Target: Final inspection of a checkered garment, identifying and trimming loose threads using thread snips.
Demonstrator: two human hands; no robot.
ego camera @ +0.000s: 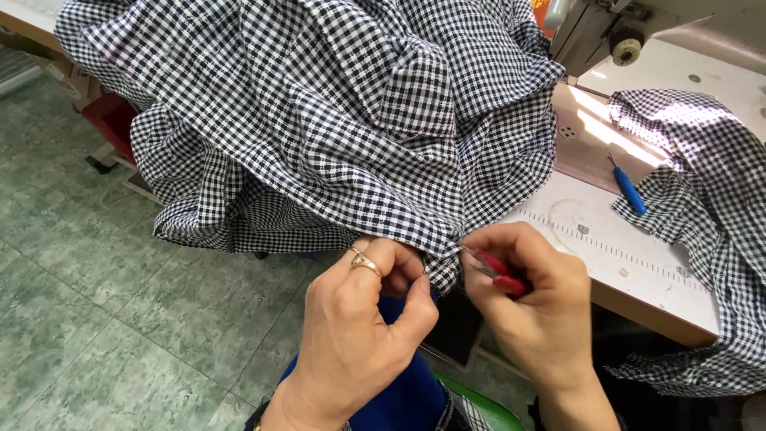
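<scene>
Head view, left hand pinching checked fabric edge, right hand gripping red-handled snips against it

A blue-handled tool lies on the bench, near a printed ruler scale that runs along the light surface. At the upper right stands a white sewing machine with a round black knob. A second piece of checked cloth hangs over the right end of the bench. Under all is a green tiled floor. At the upper left a red box is partly hidden.
</scene>
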